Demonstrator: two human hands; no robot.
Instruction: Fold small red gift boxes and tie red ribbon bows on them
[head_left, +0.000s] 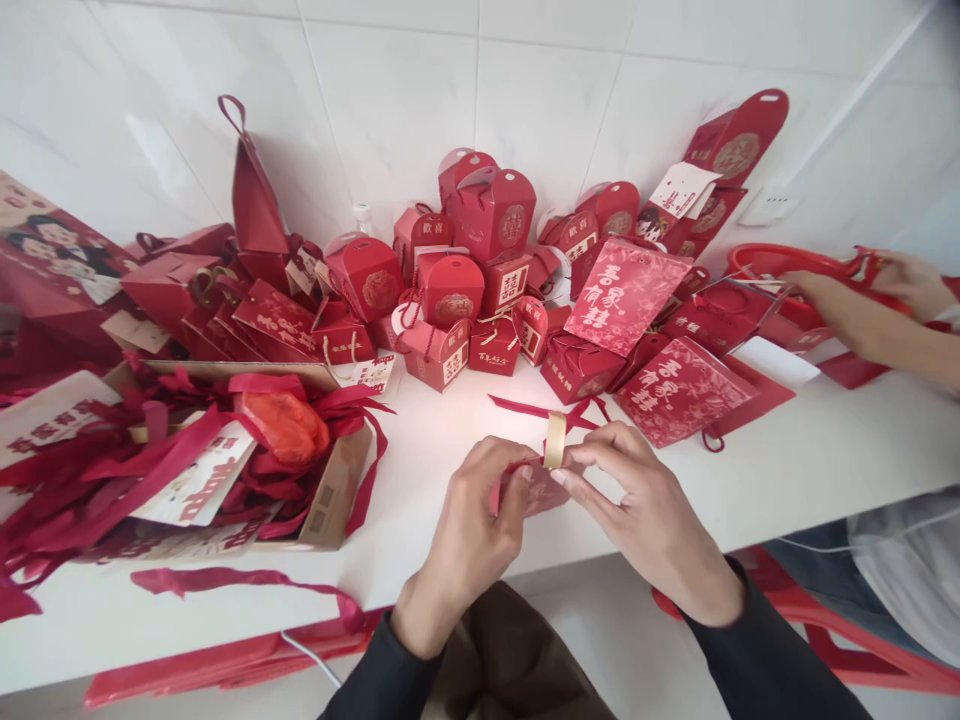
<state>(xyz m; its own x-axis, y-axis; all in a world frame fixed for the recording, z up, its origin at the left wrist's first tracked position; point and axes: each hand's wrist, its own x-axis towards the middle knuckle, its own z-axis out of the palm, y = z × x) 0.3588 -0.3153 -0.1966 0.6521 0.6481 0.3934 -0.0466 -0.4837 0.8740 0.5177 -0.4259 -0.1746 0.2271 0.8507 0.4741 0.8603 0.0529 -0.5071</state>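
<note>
Both my hands meet over the near part of the white table (pixel 442 440). My left hand (pixel 469 530) pinches a small red packet (pixel 540 492) from the left. My right hand (pixel 637 505) pinches the same packet from the right, fingers closed. A gold ribbon loop (pixel 554 440) stands up between my fingertips, and red ribbon tails (pixel 536 410) trail away behind it. Most of the packet is hidden under my fingers.
A heap of small red gift boxes (pixel 450 290) and flat red paper bags (pixel 626 290) fills the back of the table. A cardboard box of red ribbons (pixel 330 490) sits at the left. Another person's hands (pixel 892 290) work at a red basket (pixel 780 262) on the right.
</note>
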